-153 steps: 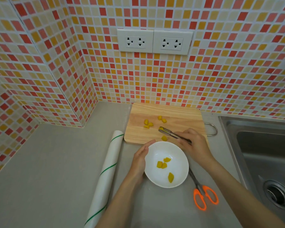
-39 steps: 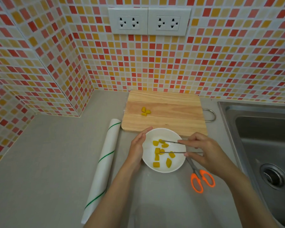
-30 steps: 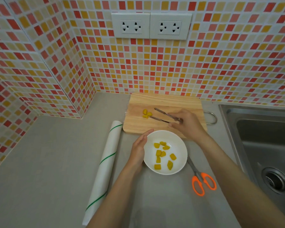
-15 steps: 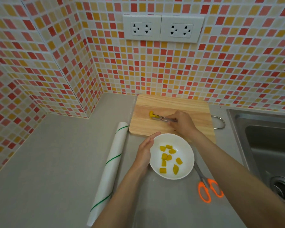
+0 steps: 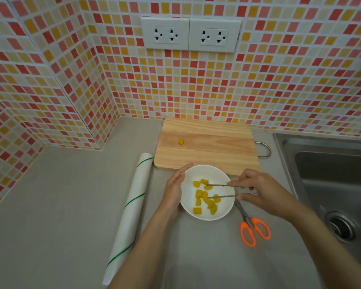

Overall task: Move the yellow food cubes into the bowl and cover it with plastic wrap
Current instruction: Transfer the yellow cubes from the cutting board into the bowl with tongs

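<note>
A white bowl (image 5: 221,214) stands on the grey counter just in front of the wooden cutting board (image 5: 213,147). Several yellow food cubes (image 5: 204,197) lie inside it. A single yellow cube (image 5: 181,141) rests on the left part of the board. My left hand (image 5: 173,189) cups the bowl's left rim. My right hand (image 5: 261,191) holds metal tongs (image 5: 221,190) whose two arms are spread apart over the cubes in the bowl. The plastic wrap roll (image 5: 129,213), white with green stripes, lies left of the bowl.
Orange-handled scissors (image 5: 252,230) lie right of the bowl, under my right wrist. A steel sink (image 5: 333,184) takes up the right side. Tiled walls (image 5: 175,84) close the back and left, with wall sockets (image 5: 191,34) above the board.
My right hand has come back from the cutting board to the bowl with the tongs, which now stand spread over it. Fewer cubes are on the board, more in the bowl.
</note>
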`<state>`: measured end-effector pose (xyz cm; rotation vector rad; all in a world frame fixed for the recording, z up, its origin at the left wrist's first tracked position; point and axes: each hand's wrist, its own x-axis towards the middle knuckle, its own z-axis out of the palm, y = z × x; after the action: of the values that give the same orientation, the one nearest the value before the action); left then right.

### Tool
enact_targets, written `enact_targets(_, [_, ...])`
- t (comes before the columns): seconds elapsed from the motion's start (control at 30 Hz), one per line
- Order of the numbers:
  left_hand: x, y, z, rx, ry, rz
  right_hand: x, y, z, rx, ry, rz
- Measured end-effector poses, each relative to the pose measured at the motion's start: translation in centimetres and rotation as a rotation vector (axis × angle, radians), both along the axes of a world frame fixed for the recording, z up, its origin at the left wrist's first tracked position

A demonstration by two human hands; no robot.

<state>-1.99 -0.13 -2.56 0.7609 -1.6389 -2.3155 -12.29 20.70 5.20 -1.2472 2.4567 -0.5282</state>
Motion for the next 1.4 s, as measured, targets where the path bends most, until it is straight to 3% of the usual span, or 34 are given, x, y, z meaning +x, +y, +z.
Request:
enact_targets(0.43, [0.1,0.0,0.0,0.016,-0.008,0.016,-5.3,-6.4,0.2,-0.17,0.135,-0.234])
enact_targets(0.77, [0.2,-0.1,0.2,0.024,-0.018,0.007,-8.7,-16.3,-5.0,-0.031,-0.071,-0.267])
enact_targets(1.2, [0.1,0.0,0.0,0.014,-0.018,0.003,-2.9,-9.8,-2.0,-0.283,0.016,-0.161])
enact_targets(1.3, [0.1,0.1,-0.1,0.018,-0.012,0.033,-0.3,-6.9,-0.7,-0.248,0.075,-0.14])
enact_targets(1.4, [0.0,0.1,0.0,0.04,-0.005,0.017,1.7,-5.4,-0.1,-0.032,0.17,-0.066])
